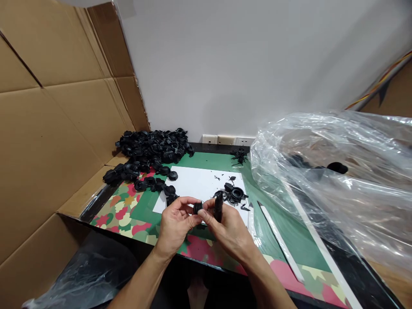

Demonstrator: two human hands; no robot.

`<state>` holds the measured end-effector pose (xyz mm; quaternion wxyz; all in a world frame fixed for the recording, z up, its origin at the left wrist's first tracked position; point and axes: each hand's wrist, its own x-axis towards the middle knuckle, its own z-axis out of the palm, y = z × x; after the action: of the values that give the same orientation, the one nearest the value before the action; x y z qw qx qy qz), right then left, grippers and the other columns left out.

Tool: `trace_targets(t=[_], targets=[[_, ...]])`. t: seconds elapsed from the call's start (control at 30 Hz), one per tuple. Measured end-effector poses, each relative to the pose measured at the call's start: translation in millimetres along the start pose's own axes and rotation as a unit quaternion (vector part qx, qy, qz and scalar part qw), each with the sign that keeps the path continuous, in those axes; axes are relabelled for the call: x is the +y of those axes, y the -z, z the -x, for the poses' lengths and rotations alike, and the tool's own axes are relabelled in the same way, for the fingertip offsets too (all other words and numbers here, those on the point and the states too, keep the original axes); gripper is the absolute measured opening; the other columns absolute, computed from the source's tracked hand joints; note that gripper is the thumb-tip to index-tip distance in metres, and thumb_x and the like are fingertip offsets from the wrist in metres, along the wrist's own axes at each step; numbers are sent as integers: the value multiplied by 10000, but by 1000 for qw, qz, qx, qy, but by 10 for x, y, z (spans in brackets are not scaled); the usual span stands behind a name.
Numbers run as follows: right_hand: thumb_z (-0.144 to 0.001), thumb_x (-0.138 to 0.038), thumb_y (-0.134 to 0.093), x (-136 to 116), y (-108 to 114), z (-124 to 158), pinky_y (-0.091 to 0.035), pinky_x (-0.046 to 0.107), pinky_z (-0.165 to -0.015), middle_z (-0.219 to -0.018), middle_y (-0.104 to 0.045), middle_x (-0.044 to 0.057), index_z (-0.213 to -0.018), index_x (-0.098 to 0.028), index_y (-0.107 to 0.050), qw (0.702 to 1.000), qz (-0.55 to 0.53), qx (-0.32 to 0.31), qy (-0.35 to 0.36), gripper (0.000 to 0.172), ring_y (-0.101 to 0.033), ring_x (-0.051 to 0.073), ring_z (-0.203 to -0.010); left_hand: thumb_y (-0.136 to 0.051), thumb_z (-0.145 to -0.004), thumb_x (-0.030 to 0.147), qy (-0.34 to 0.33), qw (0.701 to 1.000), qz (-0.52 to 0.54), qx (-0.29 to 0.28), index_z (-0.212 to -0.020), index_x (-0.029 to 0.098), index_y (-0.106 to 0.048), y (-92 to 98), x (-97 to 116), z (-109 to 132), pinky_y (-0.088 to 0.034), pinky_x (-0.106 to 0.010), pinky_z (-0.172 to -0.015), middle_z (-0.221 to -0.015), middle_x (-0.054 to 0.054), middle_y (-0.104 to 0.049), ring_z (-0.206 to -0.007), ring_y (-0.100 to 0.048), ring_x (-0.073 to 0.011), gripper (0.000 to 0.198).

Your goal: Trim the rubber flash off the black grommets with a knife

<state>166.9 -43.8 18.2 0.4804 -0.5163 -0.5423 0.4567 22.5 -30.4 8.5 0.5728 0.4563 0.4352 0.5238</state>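
Observation:
A small black ribbed rubber piece (197,208) is held in front of me, above the near edge of a white sheet (193,180). The fingers and thumb of my left hand (175,223) are closed around its left side. My right hand (230,227) meets the piece from the right with its thumb and fingertips. A dark, stick-like tool (218,207) stands up out of my right fist; its kind and working end cannot be made out. Just beyond the right hand lie a black rubber ring (237,194) and dark scraps on the sheet.
A heap of black ribbed pieces (151,148) stands at the back left beside cardboard (58,107). A slim white stick with a dark tip (280,242) lies to the right. Clear plastic bags (322,141) with dark contents stand on the right. Black scraps (240,156) sit near the wall sockets (227,140).

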Motion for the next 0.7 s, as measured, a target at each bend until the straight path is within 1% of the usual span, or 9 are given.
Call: trace_targets(t=[0.07,0.17,0.3,0.4,0.53,0.7], targets=[[-729,-426,-606,32,-32,-17,-346,237,-474,-528,-493,-25,-646,-165,-598,1000,-20,-1,-6,275,-415,110,-493,-832,-555,163,-22,999,-27,1,-858,155,-701,10,-2,7,-465,-178,-518,-607,30,-593,-558,-534,-82,331],[-718,-434,-628,91,-50,-30,-335,231,-457,-487,-465,-40,-657,-159,-609,996,-78,-13,-35,282,-399,99,-459,-811,-575,153,-44,998,-37,15,-862,163,-695,24,-13,9,-482,-177,-548,-722,6,-646,-600,-551,-81,309],[-700,-456,-677,169,-76,-19,-315,223,-435,-448,-467,-49,-724,-146,-639,986,-152,-9,-63,313,-398,90,-423,-794,-607,164,-37,999,-12,12,-887,164,-673,4,-41,16,-518,-201,-602,-854,-32,-692,-657,-607,-99,305],[-680,-467,-700,195,-97,-3,-289,216,-416,-445,-475,-50,-754,-140,-649,981,-180,1,-78,340,-389,83,-408,-811,-579,144,-34,999,15,23,-840,167,-630,-24,-59,24,-538,-221,-643,-935,-51,-709,-723,-649,-124,319],[-674,-476,-707,206,-97,17,-279,215,-414,-446,-478,-50,-746,-139,-657,977,-199,10,-77,348,-387,79,-405,-828,-569,164,-12,999,42,29,-749,156,-599,-40,-64,17,-550,-231,-647,-940,-74,-728,-763,-677,-151,292],[-673,-474,-718,226,-89,35,-274,218,-423,-448,-478,-49,-760,-132,-673,972,-221,11,-86,355,-386,77,-416,-863,-525,189,34,997,66,25,-680,130,-638,-28,-43,-21,-539,-193,-583,-865,-56,-729,-639,-637,-98,280]])
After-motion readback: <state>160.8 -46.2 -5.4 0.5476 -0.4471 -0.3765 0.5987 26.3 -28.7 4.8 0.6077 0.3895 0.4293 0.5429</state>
